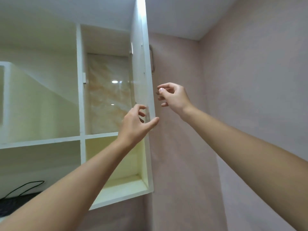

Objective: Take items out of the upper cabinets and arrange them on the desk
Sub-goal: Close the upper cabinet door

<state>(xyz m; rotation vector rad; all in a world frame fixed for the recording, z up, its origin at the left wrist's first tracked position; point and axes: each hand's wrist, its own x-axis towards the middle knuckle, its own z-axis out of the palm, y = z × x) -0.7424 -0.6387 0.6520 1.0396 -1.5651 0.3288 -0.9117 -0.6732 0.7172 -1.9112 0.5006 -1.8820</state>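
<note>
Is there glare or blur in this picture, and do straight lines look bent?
Head view: two lamp reflections glare on the glossy marble-patterned panel; the top of the cabinet door is blown out; the left hand is blurred at its fingertips; the wide lens bows the shelves.

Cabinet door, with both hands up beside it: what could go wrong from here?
1. The left hand grips the open cabinet door near its lower edge, fingers on the inner face and thumb outside. If the door swings shut, those fingers could get caught.
2. The right hand seems to pinch a thin sliver beside the door. While it does, it may not get a firm hold on the handle or anything lifted out.
</note>
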